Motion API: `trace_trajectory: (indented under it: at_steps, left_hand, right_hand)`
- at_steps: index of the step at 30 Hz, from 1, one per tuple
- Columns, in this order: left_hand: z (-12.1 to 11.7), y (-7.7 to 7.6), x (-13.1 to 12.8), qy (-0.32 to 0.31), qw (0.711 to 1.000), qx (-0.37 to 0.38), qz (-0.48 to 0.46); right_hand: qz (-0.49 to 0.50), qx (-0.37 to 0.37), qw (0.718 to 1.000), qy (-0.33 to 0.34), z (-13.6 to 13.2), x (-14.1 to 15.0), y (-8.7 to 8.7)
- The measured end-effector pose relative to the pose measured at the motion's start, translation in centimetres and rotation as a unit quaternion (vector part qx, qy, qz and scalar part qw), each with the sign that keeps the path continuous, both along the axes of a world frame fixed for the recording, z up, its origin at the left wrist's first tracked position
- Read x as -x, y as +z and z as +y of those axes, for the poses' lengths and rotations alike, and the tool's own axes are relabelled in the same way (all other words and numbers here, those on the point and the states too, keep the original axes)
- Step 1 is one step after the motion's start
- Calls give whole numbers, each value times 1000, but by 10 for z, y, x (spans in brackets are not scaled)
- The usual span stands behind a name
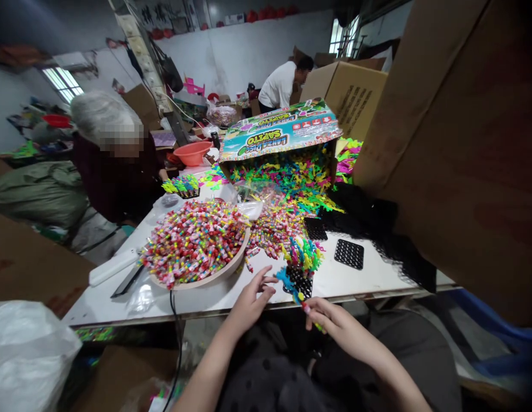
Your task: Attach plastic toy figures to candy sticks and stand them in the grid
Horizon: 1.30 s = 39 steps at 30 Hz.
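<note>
Black clothing (266, 383) nearest, then right hand (334, 321) — fingers clamped on the toy stick (299, 297) over the near edge of the tabletop (214, 298), long axis slanting up-left toward left hand (250, 296), its fingers apart — contact unclear.

The toy (285, 278) I hold is smooth plastic; the printed box (283, 134) before me, glossy cardboard; the tabletop (375, 272), smooth; the large carton (459, 189), matt cardboard.
</note>
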<state>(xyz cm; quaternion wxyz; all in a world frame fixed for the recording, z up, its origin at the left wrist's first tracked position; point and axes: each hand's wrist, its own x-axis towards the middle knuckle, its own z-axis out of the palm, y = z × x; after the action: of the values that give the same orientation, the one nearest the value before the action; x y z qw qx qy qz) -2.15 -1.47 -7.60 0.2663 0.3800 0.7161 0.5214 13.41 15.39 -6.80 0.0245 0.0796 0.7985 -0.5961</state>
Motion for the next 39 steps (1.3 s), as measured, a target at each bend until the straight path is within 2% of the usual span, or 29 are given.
trace_trajectory:
  at_steps: [2,4,6,8,13,17,20,24,28,30,32,35,39]
  left_hand:
    - [13,-23,3,-53,996,11,66]
    - [27,-43,7,-118,980,29,160]
    - [41,-57,13,-143,960,42,236]
    - [54,-64,19,-147,946,49,285]
    - [76,-68,19,-141,922,69,354]
    - [92,-73,0,-55,926,88,362]
    - [106,-79,-17,-25,934,102,341]
    - [118,-81,-40,9,942,97,321]
    - [115,-77,-43,-45,938,85,334]
    - [110,-77,-37,-88,924,87,361]
    - [105,-78,-29,-132,902,91,401]
    - [101,-83,-22,-194,854,93,474]
    - [102,-92,-23,-217,789,122,562]
  right_hand:
    - [-4,27,999,-20,4,-2,0]
    - [-2,44,999,-29,6,-2,1]
    - [1,53,998,-33,6,-1,2]
    - [5,60,997,-40,5,0,0]
    - [52,47,994,-83,9,11,-25]
    - [63,66,976,-197,21,21,-40]
    - [71,67,946,-308,28,24,-39]
    - [113,-10,901,-419,35,27,-40]
    - [125,-90,840,-521,44,29,-56]
    - [134,-132,807,-560,46,30,-64]
    - [156,-166,798,-557,48,31,-71]
    - [162,-185,804,-542,48,34,-81]
    - [147,-229,759,-592,47,42,-95]
